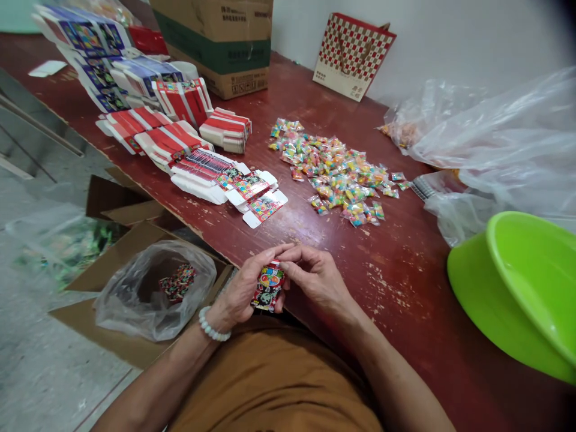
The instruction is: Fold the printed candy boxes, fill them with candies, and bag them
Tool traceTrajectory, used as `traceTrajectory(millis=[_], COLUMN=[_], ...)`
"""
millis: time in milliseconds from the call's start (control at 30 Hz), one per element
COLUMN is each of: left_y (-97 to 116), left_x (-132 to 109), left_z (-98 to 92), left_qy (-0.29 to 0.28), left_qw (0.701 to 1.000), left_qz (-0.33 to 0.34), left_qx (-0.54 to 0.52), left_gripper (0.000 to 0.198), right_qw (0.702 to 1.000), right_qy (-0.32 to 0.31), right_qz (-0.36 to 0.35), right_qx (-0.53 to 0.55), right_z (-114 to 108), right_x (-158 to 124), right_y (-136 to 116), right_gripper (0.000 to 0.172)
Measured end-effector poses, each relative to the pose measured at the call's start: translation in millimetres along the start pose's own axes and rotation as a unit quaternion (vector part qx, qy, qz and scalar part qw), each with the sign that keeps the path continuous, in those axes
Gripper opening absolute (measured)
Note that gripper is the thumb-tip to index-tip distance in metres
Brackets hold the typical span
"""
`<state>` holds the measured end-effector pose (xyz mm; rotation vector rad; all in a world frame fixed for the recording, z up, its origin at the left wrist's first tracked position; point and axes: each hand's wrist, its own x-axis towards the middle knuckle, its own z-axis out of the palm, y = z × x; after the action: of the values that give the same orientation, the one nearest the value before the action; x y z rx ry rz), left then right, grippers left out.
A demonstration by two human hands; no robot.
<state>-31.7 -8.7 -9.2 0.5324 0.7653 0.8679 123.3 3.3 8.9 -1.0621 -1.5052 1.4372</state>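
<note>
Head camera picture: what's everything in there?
little box: 1, multicoloured, in left hand
flat cartons: many, red, blue, white, left
packets: many, multicoloured, centre
big box: 1, brown, table's back
paper bag: 1, red checks, by wall
plastic bags: several, clear, right, lower left
basin: 1, lime, right
open carton: 1, brown, lower left
table: 1, red, middle
bracelet: 1, pale, left wrist
garment: 1, brown, bottom
left hand: 1, lower middle
right hand: 1, at little box

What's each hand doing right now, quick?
Left hand: closed, holding the small colorful box.
Right hand: fingers bent at the box's top end; can't tell if gripping.
</note>
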Motion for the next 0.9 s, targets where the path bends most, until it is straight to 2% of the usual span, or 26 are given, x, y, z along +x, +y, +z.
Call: traceTrajectory(millis=[133,267,433,500,633,733,900], left_y=[2.0,5.0,2.1,1.2,0.3,-0.4,1.0], left_x=[3.2,3.2,3.0,2.9,1.9,1.3,1.9], left_z=[-1.4,-2.7,-3.0,-4.5,-8.5,-10.0,-10.4], left_qy=[-0.025,-0.027,-0.016,-0.013,-0.002,0.006,-0.009], left_qw=[0.999,0.999,1.0,1.0,1.0,0.998,0.995], left_qz=[-0.012,-0.024,-0.007,-0.01,-0.009,-0.003,-0.004], left_qx=[-0.03,-0.035,-0.018,-0.007,0.029,0.057,0.101], left_gripper=[0.061,0.056,0.056,0.058,0.06,0.064,0.071], right_qw=[0.998,1.0,0.987,0.985,0.993,0.993,0.957], right_qy=[0.021,0.011,0.062,0.078,0.03,0.002,-0.004], right_qz=[-0.061,-0.021,-0.109,-0.106,-0.061,-0.041,-0.146], right_qx=[-0.026,0.007,-0.097,-0.11,-0.092,-0.112,-0.251], right_z=[0.6,1.2,-3.3,-6.0,-10.8,-14.9,-18.0], right_x=[-0.5,-6.9,-8.9,-7.4,-4.8,-2.2,3.3], right_y=[-1.3,7.0,9.8,6.2,1.9,3.4,0.8], right_gripper=[0.015,0.014,0.006,0.005,0.013,0.012,0.015])
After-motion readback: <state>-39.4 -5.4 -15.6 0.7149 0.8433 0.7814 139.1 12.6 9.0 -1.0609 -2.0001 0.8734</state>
